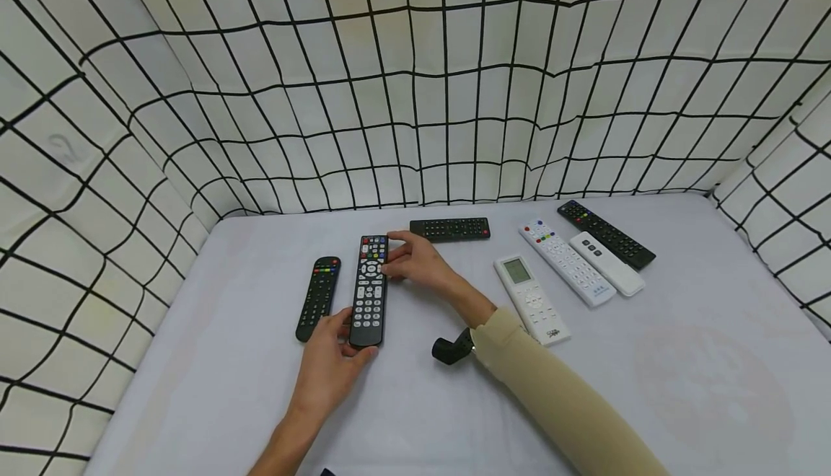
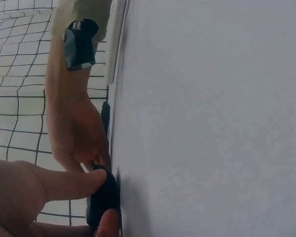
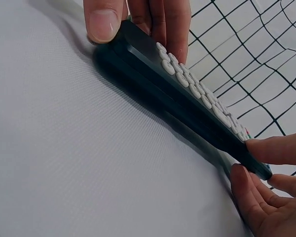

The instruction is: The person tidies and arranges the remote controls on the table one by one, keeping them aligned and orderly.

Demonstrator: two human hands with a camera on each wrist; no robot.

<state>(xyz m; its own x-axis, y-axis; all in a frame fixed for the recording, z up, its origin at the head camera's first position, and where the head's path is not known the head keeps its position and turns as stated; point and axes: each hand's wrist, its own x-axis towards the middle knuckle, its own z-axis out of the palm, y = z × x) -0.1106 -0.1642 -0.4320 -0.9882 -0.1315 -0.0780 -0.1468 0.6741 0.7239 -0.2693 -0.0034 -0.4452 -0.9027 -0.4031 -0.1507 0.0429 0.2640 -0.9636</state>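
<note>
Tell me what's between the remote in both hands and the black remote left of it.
The head view shows white tabletop there, and fingers of the left hand toward the lower end of the held remote.

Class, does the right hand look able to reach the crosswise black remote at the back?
Probably yes: the right hand is close, nothing visible between it and the crosswise remote, but it holds the white-buttoned remote.
</note>
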